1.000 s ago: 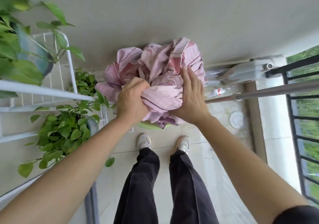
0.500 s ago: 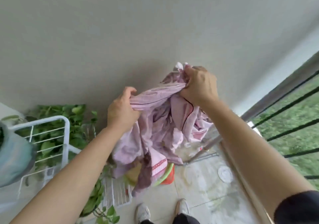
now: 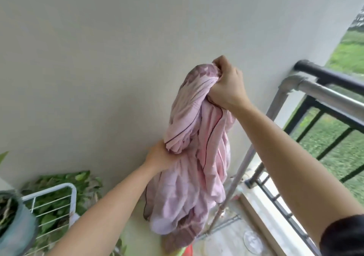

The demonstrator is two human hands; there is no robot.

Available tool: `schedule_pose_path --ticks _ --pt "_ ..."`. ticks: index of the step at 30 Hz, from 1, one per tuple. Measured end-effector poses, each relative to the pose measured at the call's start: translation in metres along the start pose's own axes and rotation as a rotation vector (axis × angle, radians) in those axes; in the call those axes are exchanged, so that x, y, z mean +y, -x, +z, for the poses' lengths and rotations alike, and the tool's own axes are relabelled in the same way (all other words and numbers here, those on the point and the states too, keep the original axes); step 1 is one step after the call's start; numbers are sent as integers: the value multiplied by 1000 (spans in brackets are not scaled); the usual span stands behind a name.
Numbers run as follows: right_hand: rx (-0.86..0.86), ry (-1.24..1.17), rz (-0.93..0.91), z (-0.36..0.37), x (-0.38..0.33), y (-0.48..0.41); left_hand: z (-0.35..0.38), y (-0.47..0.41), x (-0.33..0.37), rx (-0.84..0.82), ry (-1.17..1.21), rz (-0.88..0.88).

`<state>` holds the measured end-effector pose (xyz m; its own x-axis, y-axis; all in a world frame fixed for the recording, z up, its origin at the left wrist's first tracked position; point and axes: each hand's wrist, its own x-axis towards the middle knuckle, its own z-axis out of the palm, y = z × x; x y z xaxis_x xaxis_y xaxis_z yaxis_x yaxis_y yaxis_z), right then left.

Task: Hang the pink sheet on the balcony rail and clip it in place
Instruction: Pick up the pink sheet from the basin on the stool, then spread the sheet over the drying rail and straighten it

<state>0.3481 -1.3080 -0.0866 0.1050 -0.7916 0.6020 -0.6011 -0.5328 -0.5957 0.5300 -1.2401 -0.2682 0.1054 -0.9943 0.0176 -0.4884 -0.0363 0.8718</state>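
The pink sheet [image 3: 197, 157] hangs bunched in front of the grey wall, its lower folds drooping toward the floor. My right hand [image 3: 226, 84] is raised and clenched on the sheet's top. Lower down, my left hand [image 3: 160, 156] grips a fold on the sheet's left side. To the right runs the silver metal rail [image 3: 327, 93] on a slanted pole, with the black balcony railing [image 3: 331, 76] just behind it. The sheet is left of the rail and does not touch its top bar. No clip is visible.
A white wire rack [image 3: 57, 202] with green leafy plants and a grey-blue pot [image 3: 15, 228] stands at the lower left. A green and red basin edge [image 3: 185, 250] shows under the sheet. Grass lies beyond the railing.
The view has tilted up. My right hand has lifted the sheet's top higher and toward the rail, my left hand has dropped to a lower fold, and the sheet hangs longer.
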Motion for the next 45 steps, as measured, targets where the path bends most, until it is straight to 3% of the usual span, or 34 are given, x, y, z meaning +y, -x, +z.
schedule_pose_path --ticks 3,7,9,11,13,17,19,21,26,29,31,33,37,40,43,45 --pt "-52 145 5 -31 13 -4 -40 -21 2 216 -109 25" --pt "-411 438 16 -52 23 1 -123 -45 45 647 -132 218" --pt "-574 573 51 -39 27 9 -151 -46 81 741 -139 321" --pt "-637 667 86 -23 32 13 -163 -37 112 712 -196 411" --pt "-608 584 156 -15 37 12 -170 -30 124 542 -244 444" --pt "-431 265 262 -23 23 -1 -177 -14 107 -65 -207 159" --pt "-333 76 258 -27 3 -10 -158 -4 107 -213 -193 109" --pt "-304 54 137 -24 -21 -17 -126 -1 114 -243 -68 151" --pt "-368 258 -74 -24 -30 -11 -85 -14 113 -111 -102 149" --pt "-497 481 -107 -40 -8 6 -109 -17 119 15 -486 216" --pt "-526 494 -56 -42 5 19 -120 -22 134 200 -636 388" --pt "-521 316 41 -35 19 33 -119 -22 154 362 -618 597" --pt "-477 -409 281 -1 48 59 -106 -12 191 489 -420 870" --pt "-564 -570 281 9 50 70 -104 -9 205 567 -322 928" --pt "-807 -415 332 1 44 66 -109 -9 211 635 -269 941" --pt "-789 -60 280 1 48 42 -116 -12 208 668 -335 928"
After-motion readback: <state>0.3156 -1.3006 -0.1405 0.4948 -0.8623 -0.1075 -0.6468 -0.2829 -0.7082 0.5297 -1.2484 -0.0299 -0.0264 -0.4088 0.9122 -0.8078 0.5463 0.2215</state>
